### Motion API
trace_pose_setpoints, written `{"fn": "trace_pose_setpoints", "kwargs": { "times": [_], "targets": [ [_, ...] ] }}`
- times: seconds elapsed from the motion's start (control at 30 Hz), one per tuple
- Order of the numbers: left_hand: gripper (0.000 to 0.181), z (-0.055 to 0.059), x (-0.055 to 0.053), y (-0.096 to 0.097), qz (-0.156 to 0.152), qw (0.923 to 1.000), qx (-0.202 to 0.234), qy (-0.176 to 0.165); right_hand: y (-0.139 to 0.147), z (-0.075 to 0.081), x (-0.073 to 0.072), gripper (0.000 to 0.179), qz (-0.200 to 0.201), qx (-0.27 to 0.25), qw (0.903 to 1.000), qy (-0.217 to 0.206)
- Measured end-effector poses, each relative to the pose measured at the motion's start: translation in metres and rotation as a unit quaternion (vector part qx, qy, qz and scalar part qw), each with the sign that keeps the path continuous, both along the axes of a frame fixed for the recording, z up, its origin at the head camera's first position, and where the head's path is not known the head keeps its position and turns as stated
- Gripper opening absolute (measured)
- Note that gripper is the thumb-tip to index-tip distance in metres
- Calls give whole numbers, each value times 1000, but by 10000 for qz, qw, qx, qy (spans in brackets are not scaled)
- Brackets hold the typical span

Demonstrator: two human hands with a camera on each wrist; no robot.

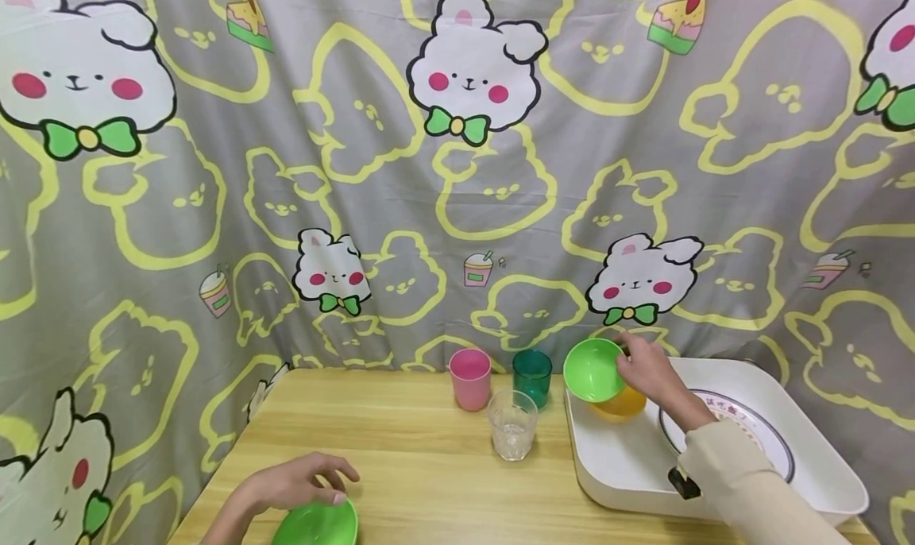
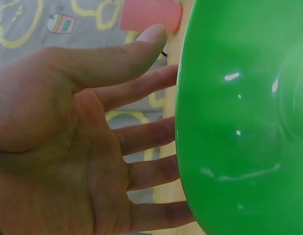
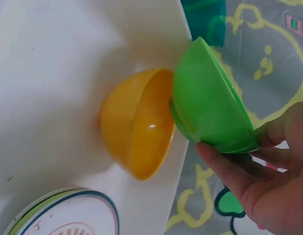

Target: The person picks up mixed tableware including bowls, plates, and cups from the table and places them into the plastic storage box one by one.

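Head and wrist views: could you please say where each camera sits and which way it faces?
Head: on the head, facing forward and down at table and curtain; left hand, right hand and sleeve show.
Left wrist: on that wrist, facing the near green bowl; left hand shows.
Right wrist: on that wrist, facing the orange bowl and held green bowl; right hand shows.
Head and right wrist share the orange bowl.

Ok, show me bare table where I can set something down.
Free: the table between the near green bowl and the clear cup, and left of the pink cup. Crowded: around the teal cup, and the back left of the white tray, where the right hand holds another green bowl by the yellow bowl.
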State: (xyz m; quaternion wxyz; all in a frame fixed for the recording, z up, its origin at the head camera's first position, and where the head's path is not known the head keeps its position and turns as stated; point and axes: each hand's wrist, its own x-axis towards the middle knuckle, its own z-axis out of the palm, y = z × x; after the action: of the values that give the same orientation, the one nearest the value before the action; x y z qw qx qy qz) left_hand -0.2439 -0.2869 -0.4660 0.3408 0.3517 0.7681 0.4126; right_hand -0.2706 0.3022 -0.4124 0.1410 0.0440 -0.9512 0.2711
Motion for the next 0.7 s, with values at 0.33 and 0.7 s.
{"fn": "trace_pose_setpoints", "kwargs": {
  "times": [0.33, 0.7],
  "targets": [
    [31, 5, 8, 4, -242, 9955, 192, -900, 22, -19, -11, 39, 20, -689, 9954, -671],
    [32, -8, 5, 3, -658, 9888, 748, -1109, 36, -34, -15, 46, -312, -1446, 9796, -1362]
  ]
}}
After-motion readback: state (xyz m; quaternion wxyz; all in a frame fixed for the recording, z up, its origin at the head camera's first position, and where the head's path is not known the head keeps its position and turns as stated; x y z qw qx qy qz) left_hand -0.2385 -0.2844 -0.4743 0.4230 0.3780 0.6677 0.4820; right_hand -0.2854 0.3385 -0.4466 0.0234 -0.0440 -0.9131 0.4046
